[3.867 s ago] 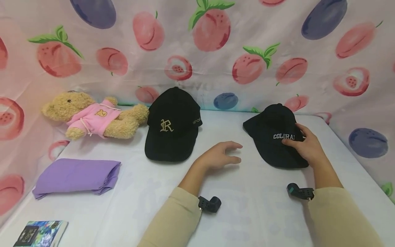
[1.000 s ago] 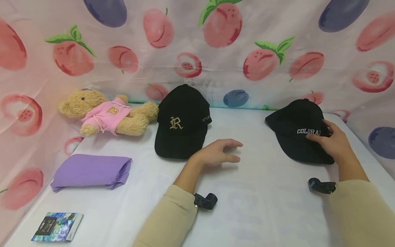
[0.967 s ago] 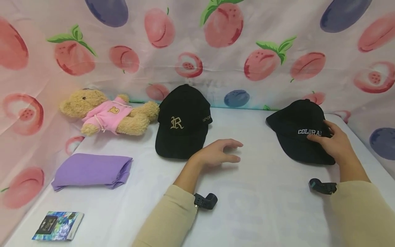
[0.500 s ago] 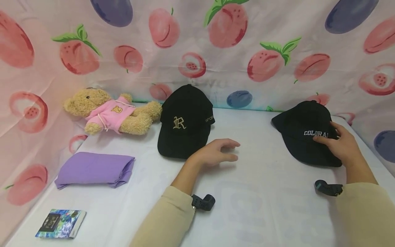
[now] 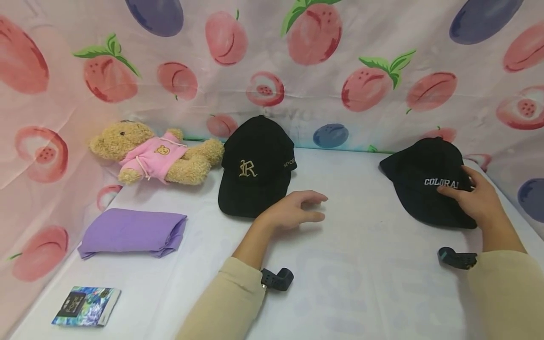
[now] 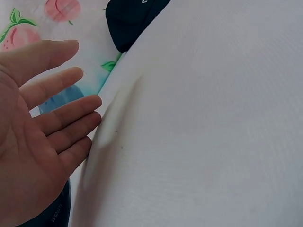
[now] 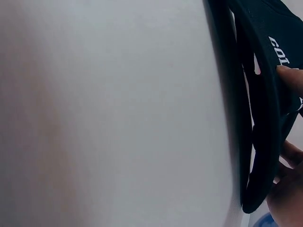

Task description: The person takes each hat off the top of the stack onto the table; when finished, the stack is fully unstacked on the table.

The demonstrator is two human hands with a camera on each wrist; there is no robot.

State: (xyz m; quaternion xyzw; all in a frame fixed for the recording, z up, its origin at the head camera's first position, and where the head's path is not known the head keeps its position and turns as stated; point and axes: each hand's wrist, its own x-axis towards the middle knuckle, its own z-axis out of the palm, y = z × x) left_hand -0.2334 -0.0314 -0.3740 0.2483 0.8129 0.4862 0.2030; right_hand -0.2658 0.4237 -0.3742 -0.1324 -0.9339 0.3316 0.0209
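At the right of the table, my right hand (image 5: 482, 196) holds a black baseball cap (image 5: 425, 163) with white lettering. Its thumb (image 7: 291, 79) presses on the lettered front in the right wrist view, while other fingers lie behind the cap, partly hidden. My left hand (image 5: 293, 210) hovers over the table with fingers apart and nothing in it. In the left wrist view its palm (image 6: 23, 142) shows bare. Just behind that hand sits a second black cap (image 5: 255, 156) with a gold letter R, its brim partly covered by the wrist.
A teddy bear (image 5: 159, 153) in a pink top lies at back left, touching the R cap. Nearer are a folded purple cloth (image 5: 131, 231) and a small patterned book or box (image 5: 87, 307). A fruit-print curtain (image 5: 314, 99) surrounds the white table (image 5: 352, 278).
My right hand and the lettered cap have moved right, farther from the R cap. My left hand has shifted slightly left toward the R cap. The head view has turned a little left.
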